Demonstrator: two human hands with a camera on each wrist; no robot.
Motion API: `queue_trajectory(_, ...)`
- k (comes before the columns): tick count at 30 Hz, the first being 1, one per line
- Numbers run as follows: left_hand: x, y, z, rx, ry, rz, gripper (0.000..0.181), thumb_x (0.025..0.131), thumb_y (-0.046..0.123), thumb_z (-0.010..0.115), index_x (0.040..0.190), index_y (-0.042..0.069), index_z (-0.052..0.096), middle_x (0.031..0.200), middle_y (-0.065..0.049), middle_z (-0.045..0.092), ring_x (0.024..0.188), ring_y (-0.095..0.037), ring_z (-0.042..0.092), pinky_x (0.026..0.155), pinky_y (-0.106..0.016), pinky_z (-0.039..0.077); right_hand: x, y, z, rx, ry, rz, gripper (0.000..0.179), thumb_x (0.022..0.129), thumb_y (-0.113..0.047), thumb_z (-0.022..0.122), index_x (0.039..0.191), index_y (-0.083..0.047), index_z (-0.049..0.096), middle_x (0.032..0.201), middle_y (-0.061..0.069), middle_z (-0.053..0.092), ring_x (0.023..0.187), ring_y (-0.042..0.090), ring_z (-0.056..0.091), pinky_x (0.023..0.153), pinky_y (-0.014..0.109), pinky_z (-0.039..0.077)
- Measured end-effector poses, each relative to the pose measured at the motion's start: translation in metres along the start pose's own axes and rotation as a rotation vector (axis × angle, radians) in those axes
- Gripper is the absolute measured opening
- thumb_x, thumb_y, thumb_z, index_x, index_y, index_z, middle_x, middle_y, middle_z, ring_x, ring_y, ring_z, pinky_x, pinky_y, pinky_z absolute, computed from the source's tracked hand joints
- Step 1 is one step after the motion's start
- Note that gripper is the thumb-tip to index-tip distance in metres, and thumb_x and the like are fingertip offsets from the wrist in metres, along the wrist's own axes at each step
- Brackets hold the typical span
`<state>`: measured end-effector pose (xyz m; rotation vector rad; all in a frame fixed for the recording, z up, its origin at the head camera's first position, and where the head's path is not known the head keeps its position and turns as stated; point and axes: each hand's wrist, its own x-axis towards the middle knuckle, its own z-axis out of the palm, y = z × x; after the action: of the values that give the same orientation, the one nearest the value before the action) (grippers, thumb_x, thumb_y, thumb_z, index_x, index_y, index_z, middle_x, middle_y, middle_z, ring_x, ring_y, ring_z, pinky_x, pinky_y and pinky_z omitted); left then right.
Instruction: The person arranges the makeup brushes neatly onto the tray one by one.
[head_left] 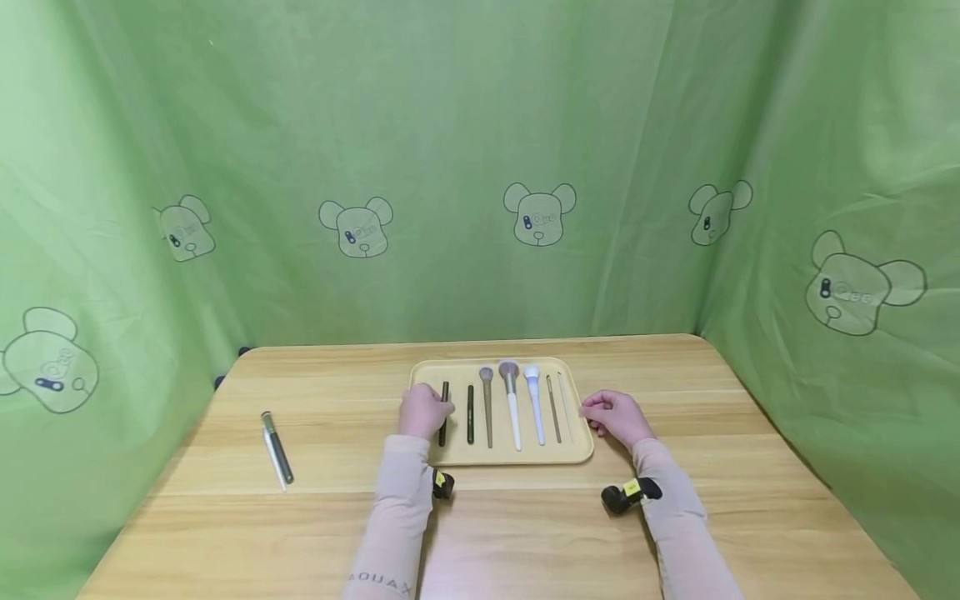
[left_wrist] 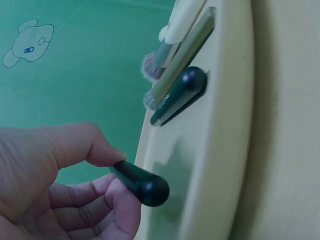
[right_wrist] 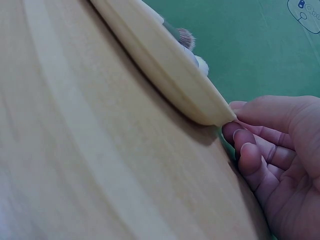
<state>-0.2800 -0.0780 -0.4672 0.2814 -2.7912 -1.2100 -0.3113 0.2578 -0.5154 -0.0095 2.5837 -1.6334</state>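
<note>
My left hand (head_left: 423, 412) pinches a dark, round-ended cosmetic stick (left_wrist: 145, 185) between thumb and fingers over the left side of a pale yellow tray (head_left: 517, 462). A second dark stick (head_left: 470, 415) lies just right of it. Beyond lie a brown-handled makeup brush (head_left: 489, 410), a large white-handled brush (head_left: 513, 412) and a pale lavender brush (head_left: 537, 408). Two thin tools come last, a brown-handled one (head_left: 555, 412) and a whitish one (head_left: 566, 408). At the tray's right edge my right hand (head_left: 617, 417) pinches the rim between thumb and fingers.
On the left of the wooden table (head_left: 337, 533) a dark green tube (head_left: 279, 454) lies beside a thin white stick (head_left: 272, 457). Green curtains (head_left: 450, 292) printed with bear heads stand behind the table and along both sides.
</note>
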Motion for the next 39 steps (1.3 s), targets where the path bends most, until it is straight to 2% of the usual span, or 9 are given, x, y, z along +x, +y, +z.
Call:
queue_trajectory(6,0.0,0.002,0.008,-0.004,-0.009,0.013,0.044,0.076,0.009,0.074,0.048,0.017,0.04,0.045,0.007,0.04,0.042,-0.009,0.037,0.044,-0.023,0.036,-0.001,0.0,0.0,-0.003,0.004,-0.006,0.029,0.088,-0.013,0.069,0.105,0.009,0.062,0.07,-0.003,0.062,0.061,0.008,0.055,0.053,0.023,0.05)
queue_trajectory(12,0.0,0.003,0.013,0.019,0.011,0.024,0.023,0.076,0.01,0.075,0.059,0.009,0.059,0.06,-0.003,0.061,0.051,-0.014,0.051,0.054,-0.027,0.046,-0.001,0.001,0.001,-0.005,0.003,-0.011,0.03,0.087,-0.013,0.07,0.106,0.009,0.062,0.07,-0.003,0.062,0.061,0.008,0.055,0.053,0.023,0.051)
queue_trajectory(16,0.0,0.005,0.016,0.032,0.027,0.011,0.016,0.076,0.011,0.076,0.064,0.006,0.065,0.069,-0.007,0.069,0.057,-0.017,0.057,0.059,-0.031,0.051,-0.001,0.001,0.001,-0.003,-0.001,-0.009,0.031,0.087,-0.014,0.07,0.106,0.009,0.062,0.071,-0.002,0.063,0.061,0.008,0.055,0.053,0.023,0.051)
queue_trajectory(28,0.002,0.005,0.021,0.061,0.046,0.0,0.012,0.075,0.011,0.076,0.067,0.006,0.068,0.07,-0.008,0.07,0.058,-0.018,0.06,0.061,-0.033,0.054,-0.002,-0.001,-0.001,-0.011,0.008,-0.01,0.03,0.087,-0.014,0.07,0.105,0.008,0.063,0.071,-0.001,0.062,0.061,0.008,0.055,0.053,0.023,0.05)
queue_trajectory(33,0.005,0.005,0.024,0.079,0.043,-0.021,0.022,0.077,0.012,0.076,0.059,0.008,0.062,0.062,-0.006,0.065,0.053,-0.017,0.056,0.053,-0.03,0.05,-0.002,-0.001,0.0,-0.009,0.006,-0.012,0.03,0.087,-0.014,0.07,0.105,0.008,0.063,0.072,0.0,0.063,0.061,0.008,0.055,0.053,0.023,0.051)
queue_trajectory(39,0.008,0.002,0.028,0.097,0.063,-0.012,0.03,0.076,0.013,0.076,0.054,0.011,0.054,0.057,-0.004,0.06,0.051,-0.017,0.051,0.049,-0.03,0.045,-0.002,-0.002,0.0,-0.015,0.014,-0.012,0.029,0.087,-0.014,0.07,0.104,0.008,0.063,0.071,0.0,0.062,0.061,0.009,0.055,0.053,0.023,0.051)
